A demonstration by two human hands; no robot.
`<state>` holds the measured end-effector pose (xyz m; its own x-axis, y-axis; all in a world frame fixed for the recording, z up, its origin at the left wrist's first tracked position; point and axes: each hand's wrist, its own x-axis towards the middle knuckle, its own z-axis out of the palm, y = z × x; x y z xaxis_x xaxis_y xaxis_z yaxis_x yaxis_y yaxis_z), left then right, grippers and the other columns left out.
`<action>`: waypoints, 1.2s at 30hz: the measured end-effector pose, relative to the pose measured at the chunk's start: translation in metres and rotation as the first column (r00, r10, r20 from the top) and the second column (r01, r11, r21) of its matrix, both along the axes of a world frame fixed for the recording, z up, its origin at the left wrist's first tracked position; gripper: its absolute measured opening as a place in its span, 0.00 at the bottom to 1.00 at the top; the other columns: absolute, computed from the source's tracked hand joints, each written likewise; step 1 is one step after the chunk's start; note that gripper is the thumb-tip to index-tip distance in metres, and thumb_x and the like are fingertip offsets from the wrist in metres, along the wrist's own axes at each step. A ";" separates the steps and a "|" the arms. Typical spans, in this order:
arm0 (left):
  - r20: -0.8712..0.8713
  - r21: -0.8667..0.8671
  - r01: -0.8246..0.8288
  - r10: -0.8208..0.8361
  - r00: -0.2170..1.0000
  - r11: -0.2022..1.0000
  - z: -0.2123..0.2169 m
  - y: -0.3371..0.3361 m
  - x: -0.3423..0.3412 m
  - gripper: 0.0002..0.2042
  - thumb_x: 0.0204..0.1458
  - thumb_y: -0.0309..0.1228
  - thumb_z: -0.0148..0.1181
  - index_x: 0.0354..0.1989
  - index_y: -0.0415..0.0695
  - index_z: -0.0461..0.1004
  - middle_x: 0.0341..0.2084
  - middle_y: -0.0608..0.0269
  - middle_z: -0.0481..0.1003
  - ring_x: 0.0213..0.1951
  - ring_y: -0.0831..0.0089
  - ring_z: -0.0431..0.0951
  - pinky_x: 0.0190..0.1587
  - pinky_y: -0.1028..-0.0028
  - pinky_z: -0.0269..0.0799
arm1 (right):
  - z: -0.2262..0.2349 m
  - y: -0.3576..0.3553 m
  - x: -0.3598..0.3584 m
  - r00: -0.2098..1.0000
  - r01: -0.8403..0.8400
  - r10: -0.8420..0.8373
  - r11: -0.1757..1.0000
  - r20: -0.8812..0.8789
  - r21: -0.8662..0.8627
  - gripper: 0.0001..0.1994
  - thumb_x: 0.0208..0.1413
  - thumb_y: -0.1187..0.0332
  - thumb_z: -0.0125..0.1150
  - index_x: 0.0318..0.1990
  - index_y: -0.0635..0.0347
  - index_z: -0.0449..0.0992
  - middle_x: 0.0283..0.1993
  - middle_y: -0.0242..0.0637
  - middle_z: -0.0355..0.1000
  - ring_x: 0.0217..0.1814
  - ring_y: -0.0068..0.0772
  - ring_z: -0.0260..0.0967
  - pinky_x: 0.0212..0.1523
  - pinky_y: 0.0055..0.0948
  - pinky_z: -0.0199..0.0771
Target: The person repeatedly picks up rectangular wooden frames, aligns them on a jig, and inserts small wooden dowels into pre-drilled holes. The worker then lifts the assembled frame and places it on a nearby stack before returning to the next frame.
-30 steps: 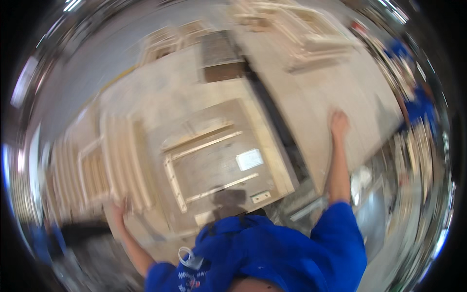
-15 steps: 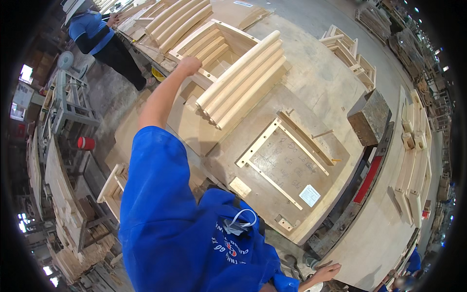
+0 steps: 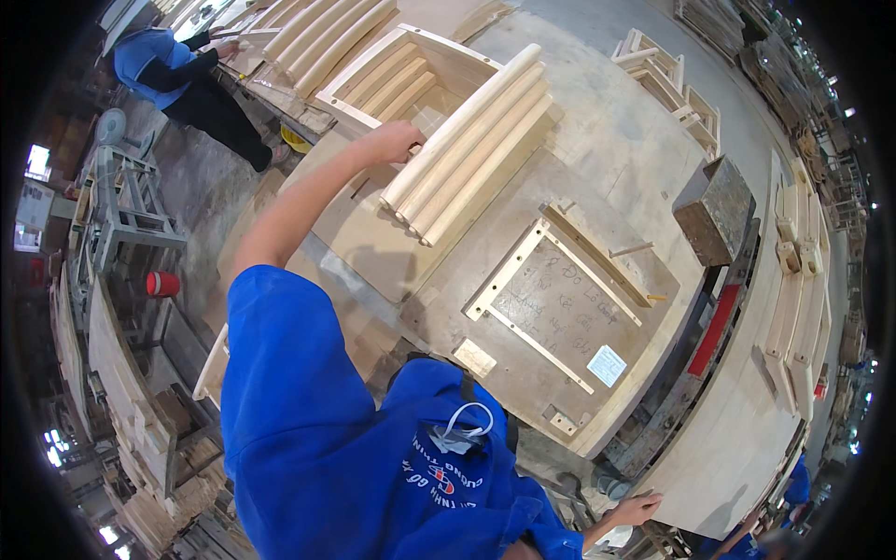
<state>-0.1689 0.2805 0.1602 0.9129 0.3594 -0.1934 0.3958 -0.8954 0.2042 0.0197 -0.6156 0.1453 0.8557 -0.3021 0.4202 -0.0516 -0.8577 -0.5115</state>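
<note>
My left hand [image 3: 394,142] has its fingers curled over the near rail of a pale wooden frame [image 3: 448,49], close to its right side. That frame is box-like, with curved slats [image 3: 474,149] along both long sides. It rests at the far side of the worktable, and my hand covers part of the rail. Low on the right, my right hand [image 3: 637,509] is at the edge of a light board [image 3: 714,467], fingers loosely stretched and holding nothing visible.
A brown jig panel [image 3: 523,364] bears wooden strips [image 3: 511,271] and a white label [image 3: 607,366]. Beyond it stands a worn box-shaped block [image 3: 714,213]. More slatted frames [image 3: 327,37] are at the far left, where a person in blue [image 3: 163,70] works. Other frames [image 3: 663,84] lie far right.
My left hand has moved right along the frame's near rail, toward the right-hand slats. My right hand stays by the board's edge. The whole view has shifted slightly.
</note>
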 end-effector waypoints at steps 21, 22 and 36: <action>0.147 0.327 -0.542 0.525 0.838 0.774 -0.032 0.227 -0.081 0.17 0.36 0.40 0.73 0.23 0.36 0.78 0.28 0.42 0.78 0.34 0.48 0.79 0.37 0.58 0.73 | 0.015 0.024 -0.006 0.983 0.114 -0.136 0.978 -0.124 -0.174 0.27 0.68 0.53 0.41 0.55 0.76 0.70 0.55 0.60 0.70 0.56 0.57 0.68 0.55 0.42 0.68; 0.133 0.260 -0.551 0.536 0.834 0.793 -0.031 0.228 -0.084 0.18 0.36 0.41 0.73 0.21 0.36 0.77 0.25 0.43 0.78 0.32 0.49 0.79 0.36 0.58 0.74 | 0.020 0.034 -0.008 0.986 0.100 -0.122 0.979 -0.112 -0.179 0.27 0.68 0.54 0.42 0.54 0.75 0.70 0.54 0.60 0.70 0.55 0.57 0.69 0.55 0.41 0.68; 0.182 0.276 -0.527 0.495 0.850 0.804 -0.040 0.220 -0.083 0.19 0.40 0.42 0.68 0.21 0.34 0.77 0.23 0.41 0.76 0.31 0.46 0.79 0.35 0.55 0.74 | 0.019 0.028 -0.005 0.971 0.147 -0.164 0.983 -0.174 -0.107 0.25 0.68 0.57 0.44 0.55 0.77 0.67 0.54 0.57 0.70 0.52 0.46 0.70 0.54 0.33 0.71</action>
